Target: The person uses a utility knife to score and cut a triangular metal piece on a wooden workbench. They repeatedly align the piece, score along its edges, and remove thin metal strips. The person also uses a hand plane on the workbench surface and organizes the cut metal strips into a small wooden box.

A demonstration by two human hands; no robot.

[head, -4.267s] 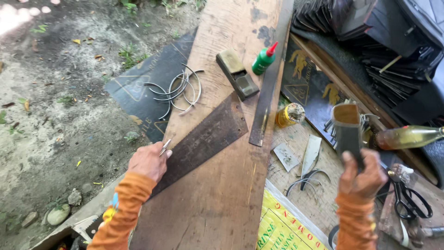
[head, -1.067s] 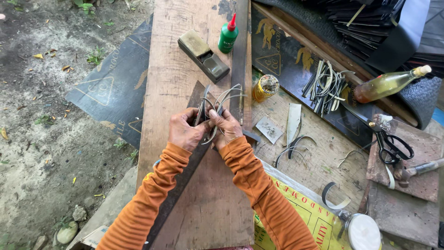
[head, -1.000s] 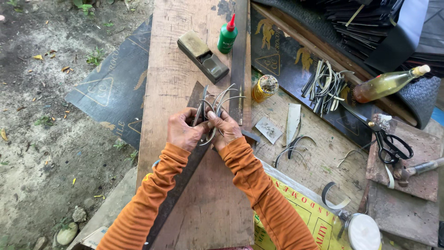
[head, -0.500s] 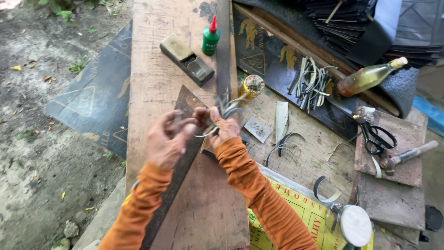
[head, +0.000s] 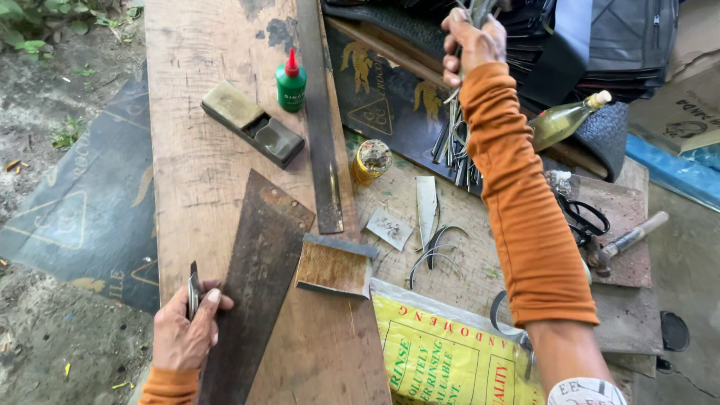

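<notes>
My left hand (head: 184, 334) rests at the near left of a long wooden board (head: 202, 172) and grips a small dark blade (head: 193, 289) that stands up between thumb and fingers. A long rusty flat metal piece (head: 255, 277) lies right beside that hand. My right hand (head: 471, 41) is stretched far forward at the top, closed around a bundle of thin grey metal strips (head: 455, 139) that hang down under it. Both forearms wear orange sleeves.
On the board lie a dark sharpening block (head: 252, 133), a green glue bottle (head: 291, 81), a long steel ruler (head: 319, 120) and a square scraper (head: 335, 264). To the right are a small yellow tin (head: 371, 160), an oil bottle (head: 564, 120), scissors (head: 585, 219), and a yellow printed bag (head: 442, 352).
My hands have parted. The right hand carried the strip bundle up and away to the far right, and the left hand drew back to the near left with the blade.
</notes>
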